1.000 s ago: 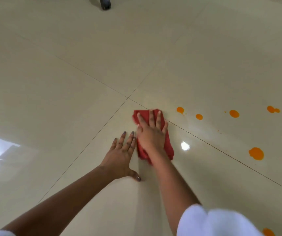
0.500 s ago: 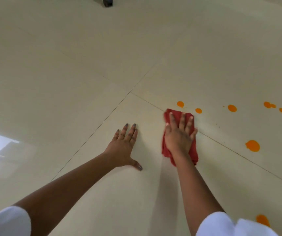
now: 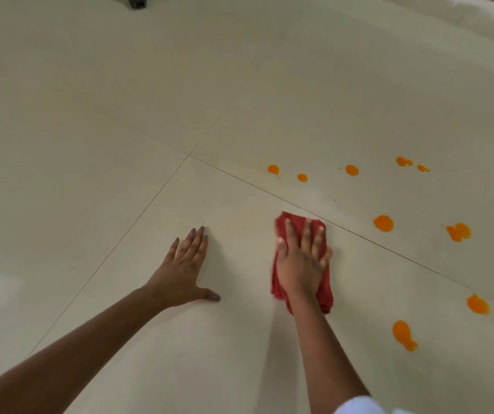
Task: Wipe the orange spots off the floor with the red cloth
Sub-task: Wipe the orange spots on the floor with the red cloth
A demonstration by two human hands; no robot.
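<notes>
My right hand (image 3: 301,261) lies flat, palm down, on the folded red cloth (image 3: 325,289), pressing it against the cream tiled floor (image 3: 120,115). The cloth's far edge touches a grout line. My left hand (image 3: 184,268) rests flat on the floor to the left of the cloth, fingers spread, holding nothing. Several orange spots dot the tiles to the right: one (image 3: 273,169) and another (image 3: 302,177) beyond the cloth, a bigger one (image 3: 383,223) to its right, and an elongated one (image 3: 403,334) nearer me.
Grout lines cross at a tile corner (image 3: 189,155) ahead of my left hand. A dark object (image 3: 136,0) pokes in at the top edge. More orange spots (image 3: 458,232) spread toward the right edge. White sleeve at the bottom right.
My right hand has slid the red cloth to the right, away from my left hand, then back toward me. The view has shifted, showing more orange spots at the right.
</notes>
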